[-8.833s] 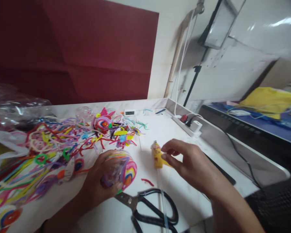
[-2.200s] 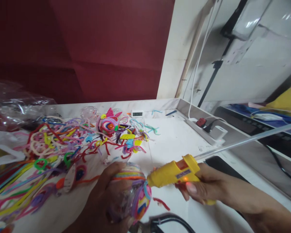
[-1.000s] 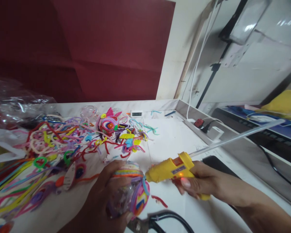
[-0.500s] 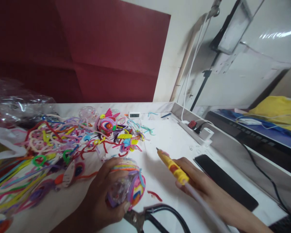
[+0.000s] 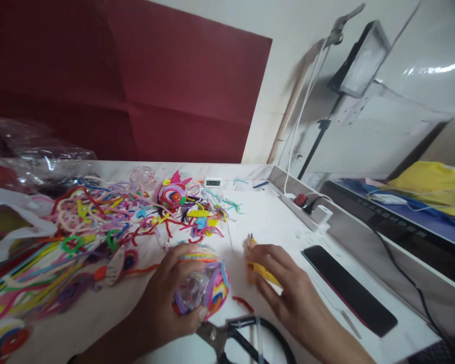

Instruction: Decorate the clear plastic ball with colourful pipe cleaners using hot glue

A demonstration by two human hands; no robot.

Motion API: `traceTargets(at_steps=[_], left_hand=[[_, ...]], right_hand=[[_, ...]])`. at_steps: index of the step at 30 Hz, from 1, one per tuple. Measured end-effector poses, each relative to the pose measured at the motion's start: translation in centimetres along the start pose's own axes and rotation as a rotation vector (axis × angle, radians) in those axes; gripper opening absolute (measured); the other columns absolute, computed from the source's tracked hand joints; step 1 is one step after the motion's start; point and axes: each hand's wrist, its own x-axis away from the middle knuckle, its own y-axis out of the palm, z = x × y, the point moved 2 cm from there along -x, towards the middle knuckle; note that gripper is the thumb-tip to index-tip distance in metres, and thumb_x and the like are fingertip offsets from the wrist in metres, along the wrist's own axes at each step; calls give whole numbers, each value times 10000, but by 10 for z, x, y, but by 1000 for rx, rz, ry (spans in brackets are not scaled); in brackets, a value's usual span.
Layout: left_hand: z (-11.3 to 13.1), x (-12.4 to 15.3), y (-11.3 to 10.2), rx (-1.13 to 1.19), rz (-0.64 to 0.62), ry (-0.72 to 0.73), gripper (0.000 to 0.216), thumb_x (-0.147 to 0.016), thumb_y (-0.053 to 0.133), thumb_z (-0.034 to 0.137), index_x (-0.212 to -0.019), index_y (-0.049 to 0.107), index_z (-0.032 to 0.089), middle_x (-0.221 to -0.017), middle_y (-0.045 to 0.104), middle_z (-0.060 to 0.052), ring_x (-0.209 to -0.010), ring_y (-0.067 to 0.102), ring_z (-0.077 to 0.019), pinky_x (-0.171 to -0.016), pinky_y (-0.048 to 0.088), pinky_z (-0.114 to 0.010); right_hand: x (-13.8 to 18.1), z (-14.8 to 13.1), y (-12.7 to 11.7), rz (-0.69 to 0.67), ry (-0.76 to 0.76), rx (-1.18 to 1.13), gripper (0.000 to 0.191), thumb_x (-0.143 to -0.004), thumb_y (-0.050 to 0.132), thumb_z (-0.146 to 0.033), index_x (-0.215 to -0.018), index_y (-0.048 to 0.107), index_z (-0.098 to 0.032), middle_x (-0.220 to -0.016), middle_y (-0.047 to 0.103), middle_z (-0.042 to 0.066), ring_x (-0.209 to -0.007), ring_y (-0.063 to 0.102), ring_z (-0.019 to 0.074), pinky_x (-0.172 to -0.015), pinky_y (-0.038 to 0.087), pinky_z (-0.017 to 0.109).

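Note:
My left hand (image 5: 174,298) is closed around a clear ball (image 5: 193,290) wrapped partly in bands of coloured pipe cleaner, its coiled eye-like patch facing right. To the right, my right hand (image 5: 288,283) has its fingers curled around a yellow hot glue gun (image 5: 263,273), low over the white tabletop with the narrow tip pointing away from me. Motion blur and my fingers hide much of the gun. Black-handled scissors (image 5: 212,333) lie just below the ball, crossed by a pale translucent strip. A short red pipe cleaner piece (image 5: 243,304) rests between my hands.
Tangled pipe cleaners (image 5: 94,207) cover the left side. A finished-looking pink fish-like ball (image 5: 172,194) stands behind, near a small digital clock (image 5: 213,182). At right are a black phone-like slab (image 5: 349,288), a power strip (image 5: 303,207) and a raised table edge (image 5: 364,237).
My right hand has turned and moved left and inward, with the glue gun lowered beside the scissors. My left hand still holds the ball; the view has shifted slightly.

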Motion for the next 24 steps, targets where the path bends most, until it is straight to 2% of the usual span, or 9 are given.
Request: traceTargets(at_steps=[2, 6, 12, 15, 17, 21, 24], left_hand=[[1, -2, 0, -5, -4, 9, 661, -655, 606, 129, -1277, 448, 291, -1356, 450, -105, -1257, 488, -336, -1031, 467, -537], [3, -5, -1, -7, 20, 53, 628, -675, 591, 131, -1271, 462, 279, -1332, 470, -104, -1231, 515, -319, -1010, 494, -506], [3, -5, -1, 12, 5, 35, 656, -659, 590, 120, -1283, 465, 278, -1330, 481, -98, -1252, 502, -313, -1028, 482, -490], [3, -3, -1, -8, 16, 19, 647, -659, 600, 131, -1276, 471, 279, -1331, 479, -95, -1254, 502, -313, -1035, 477, -490], [3, -2, -1, -17, 18, 12, 640, -661, 609, 141, -1271, 472, 277, -1337, 474, -99, -1254, 503, -318, -1037, 476, -497], [3, -2, -1, -33, 27, 12, 621, -655, 624, 153, -1249, 485, 268, -1338, 488, -108, -1247, 513, -334, -1027, 481, -517], [4, -4, -1, -28, 26, 29, 610, -665, 611, 148, -1251, 491, 267, -1322, 503, -108, -1233, 528, -327, -1017, 493, -509]], right_hand=[[-8, -27, 3, 22, -69, -192, 218, -945, 532, -179, -1150, 585, -232, -1140, 629, 95, -1091, 608, 225, -954, 519, 378], [-20, -47, 18, 107, -5, -316, 115, -909, 587, -177, -1018, 602, -209, -937, 668, 52, -865, 640, 183, -786, 537, 295], [-22, -36, 28, 149, 147, -396, 42, -887, 576, -192, -902, 610, -211, -784, 676, 11, -686, 615, 146, -641, 510, 250], [-22, -21, 28, 167, 264, -463, 73, -890, 588, -246, -935, 623, -201, -779, 693, 24, -659, 630, 151, -611, 522, 258], [-21, -9, 26, 170, 298, -393, 97, -896, 573, -249, -946, 636, -196, -822, 705, 50, -700, 650, 176, -643, 535, 295], [-19, -6, 22, 228, 139, -184, 156, -911, 529, -188, -951, 679, -202, -1042, 676, 110, -984, 641, 244, -838, 519, 395], [-17, -26, 23, 240, 31, -287, 107, -918, 574, -178, -966, 668, -198, -938, 663, 76, -908, 630, 212, -796, 517, 355]])
